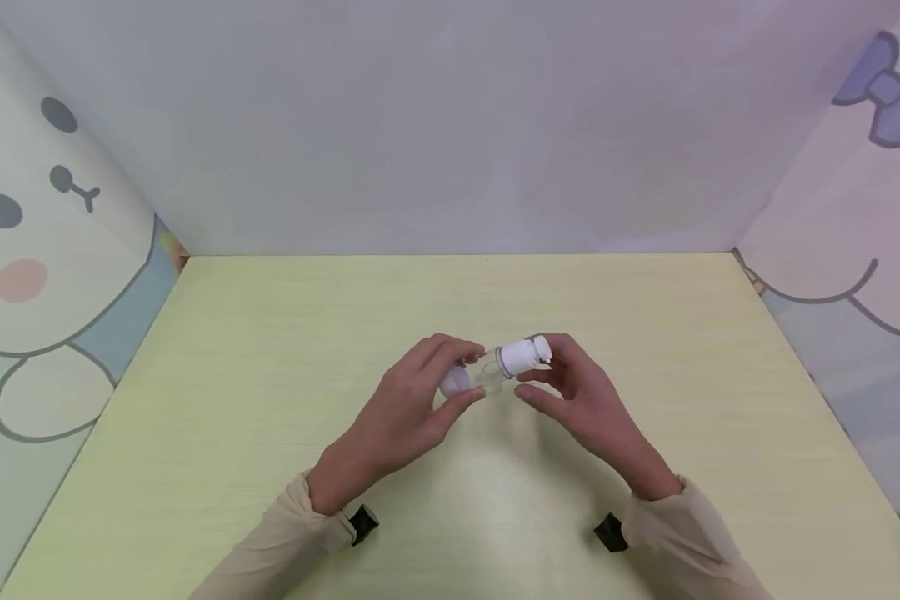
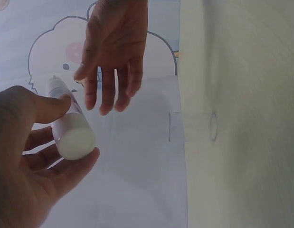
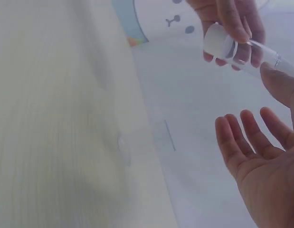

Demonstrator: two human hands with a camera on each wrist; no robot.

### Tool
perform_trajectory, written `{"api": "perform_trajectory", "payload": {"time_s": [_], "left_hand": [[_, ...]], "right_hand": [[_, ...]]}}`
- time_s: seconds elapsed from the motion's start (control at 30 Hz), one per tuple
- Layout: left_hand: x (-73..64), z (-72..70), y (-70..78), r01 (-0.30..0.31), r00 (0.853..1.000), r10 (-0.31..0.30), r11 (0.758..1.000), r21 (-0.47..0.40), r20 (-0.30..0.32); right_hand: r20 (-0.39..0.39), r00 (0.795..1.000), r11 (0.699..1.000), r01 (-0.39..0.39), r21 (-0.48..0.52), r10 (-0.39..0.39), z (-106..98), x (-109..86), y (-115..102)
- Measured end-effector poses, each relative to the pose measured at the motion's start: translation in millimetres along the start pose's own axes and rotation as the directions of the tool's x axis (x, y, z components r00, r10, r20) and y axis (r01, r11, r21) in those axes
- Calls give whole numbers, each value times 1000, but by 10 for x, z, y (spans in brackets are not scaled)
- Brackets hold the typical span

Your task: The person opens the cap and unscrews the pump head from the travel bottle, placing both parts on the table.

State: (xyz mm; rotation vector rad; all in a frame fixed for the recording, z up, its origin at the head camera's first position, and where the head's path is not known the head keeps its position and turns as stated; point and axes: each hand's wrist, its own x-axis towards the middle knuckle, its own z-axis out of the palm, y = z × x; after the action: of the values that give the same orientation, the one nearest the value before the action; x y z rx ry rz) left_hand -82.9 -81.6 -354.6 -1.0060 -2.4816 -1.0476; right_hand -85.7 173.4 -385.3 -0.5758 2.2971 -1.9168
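Observation:
My left hand (image 1: 412, 400) holds a small clear bottle (image 1: 487, 370) with a white rounded end and a white narrower top, tilted so the top points right and slightly up. In the left wrist view, thumb and fingers wrap the bottle (image 2: 73, 126), its white round end facing the camera. My right hand (image 1: 588, 404) is beside the bottle's top, fingers spread and slightly bent, holding nothing. The right wrist view shows that palm (image 3: 265, 171) facing up, its thumb overlapping the bottle's far part. A clear cylinder (image 2: 192, 127) stands upright on the table, beyond the hands.
The pale wood-grain table (image 1: 270, 317) ends at a plain light back wall (image 1: 450, 125). Side panels with cartoon figures (image 1: 52, 250) flank it. Small black devices (image 1: 363, 523) sit at both sleeve cuffs (image 1: 682, 533).

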Motion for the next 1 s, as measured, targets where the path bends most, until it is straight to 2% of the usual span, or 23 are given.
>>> {"api": "perform_trajectory", "payload": {"time_s": [0.13,0.3,0.43,0.7,0.87,1.0], "left_hand": [[-8,54,3,0,1000,-1,1000,-20,-3],[-19,125,21,-12,1000,12,999,-43,-13],[-23,171,36,-26,999,25,999,-41,-26],[-42,246,72,-34,998,32,999,-35,-59],[-47,275,69,-73,990,61,994,-86,-131],[-37,272,59,-122,978,96,983,-140,-185]], "right_hand": [[-34,999,976,40,212,-34,0,-48,-44],[-79,997,944,35,327,-9,53,-93,-91],[-101,995,937,55,344,-21,137,-111,-122],[-213,975,951,122,286,-61,279,-128,-182],[-285,953,949,180,259,-103,289,-141,-210],[-315,945,945,183,271,-93,266,-152,-219]]}}
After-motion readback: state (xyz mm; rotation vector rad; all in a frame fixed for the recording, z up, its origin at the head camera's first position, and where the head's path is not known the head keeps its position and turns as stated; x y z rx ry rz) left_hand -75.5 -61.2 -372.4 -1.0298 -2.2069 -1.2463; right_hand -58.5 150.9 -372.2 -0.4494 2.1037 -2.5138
